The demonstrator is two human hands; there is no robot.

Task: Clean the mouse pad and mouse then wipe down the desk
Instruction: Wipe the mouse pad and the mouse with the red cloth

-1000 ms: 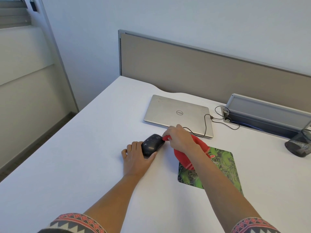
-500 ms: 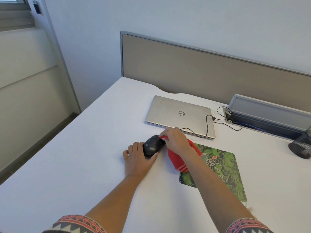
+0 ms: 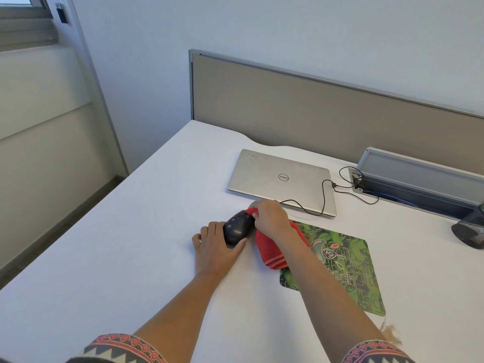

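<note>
A black mouse (image 3: 237, 227) lies on the white desk (image 3: 131, 258), left of the green patterned mouse pad (image 3: 348, 271). My left hand (image 3: 216, 244) holds the mouse, fingers on its left side and thumb on its near right side. My right hand (image 3: 269, 217) grips a red cloth (image 3: 271, 251) and presses its bunched end against the far right end of the mouse. The rest of the cloth trails back under my wrist onto the pad's left corner.
A shut silver laptop (image 3: 280, 179) lies behind the hands, with a black cable (image 3: 324, 197) running to a grey cable box (image 3: 419, 176). A black mesh cup (image 3: 471, 229) stands at the right edge. A brownish stain (image 3: 391, 334) marks the desk near the pad's front corner.
My right hand and the cloth have shifted slightly along the mouse's far end. The left hand stays on the mouse. The view has moved a little.
</note>
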